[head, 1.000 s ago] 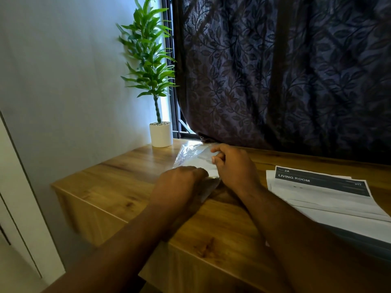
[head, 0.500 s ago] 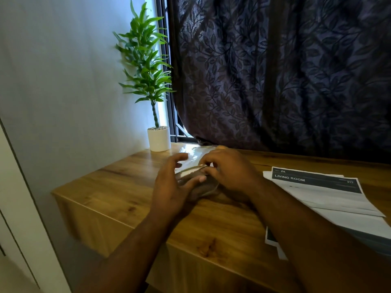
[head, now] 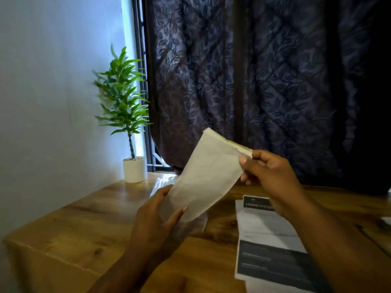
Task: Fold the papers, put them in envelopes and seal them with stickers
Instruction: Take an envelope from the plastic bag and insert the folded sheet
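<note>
Dark leaf-patterned curtain [head: 264, 81] fills the background behind the wooden table [head: 84, 229], my reference for everything here. From my remote seat I see 2 bare hands raised above the table, sharing 1 white envelope [head: 205, 176] held slantwise in the air in front of the curtain, clear of the tabletop. My view shows the left hand [head: 154, 220] closed on the envelope's lower end, thumb across its front, fingers behind. The right hand [head: 268, 174] pinches the upper end at the flap, thumb and fingertips pressed on the paper. On the table's right side, under the right forearm, lies a stack of printed papers [head: 266, 235] with dark bands, flat and unfolded. A clear plastic sleeve [head: 165, 182] rests on the table below and behind the envelope; what it contains I cannot tell. At the table's far left corner, against the wall, stands a potted plant [head: 127, 115] in a white pot.
</note>
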